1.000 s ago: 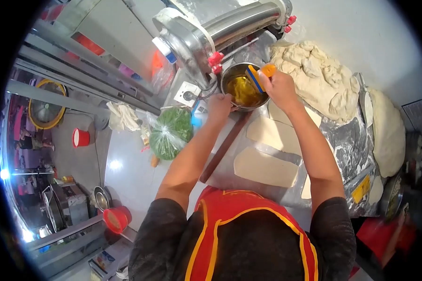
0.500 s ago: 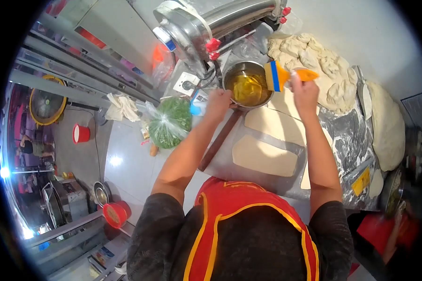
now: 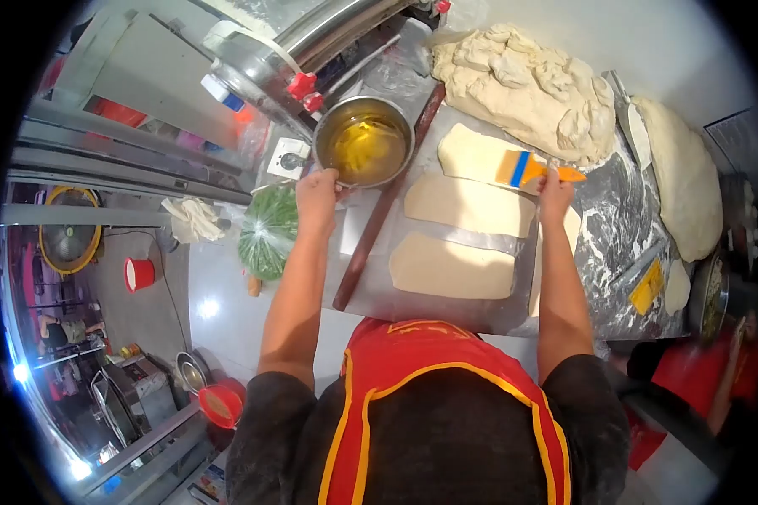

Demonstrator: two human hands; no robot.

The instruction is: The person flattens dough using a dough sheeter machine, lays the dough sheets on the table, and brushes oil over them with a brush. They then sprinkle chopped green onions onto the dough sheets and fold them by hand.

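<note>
Worktop (image 3: 480, 318): being occupied by dough and tools, its right part being covered in flour. Left hand (image 3: 317, 198): fingers being curled tight at the near edge of the pot (image 3: 364, 106), in which yellow liquid (image 3: 364, 153) is being held. Right hand (image 3: 556, 195): being closed round the handle of the brush (image 3: 522, 168); bristles being held over the top sheet (image 3: 472, 156), contact not being discernible. Middle sheet (image 3: 463, 206), bottom sheet (image 3: 451, 268): being laid flat below. Stage, as judged: sheets rolled out; no coating being clearly shown; brushing apparently at an early point. Rod (image 3: 379, 210): being interposed between pot and sheets. Dough heap (image 3: 526, 84): being left unflattened beyond the sheets. Roller machine (image 3: 337, 32): being placed behind the pot. Greens (image 3: 267, 236): being contained in clear plastic, left. Scraper (image 3: 647, 288): being kept at right.
</note>
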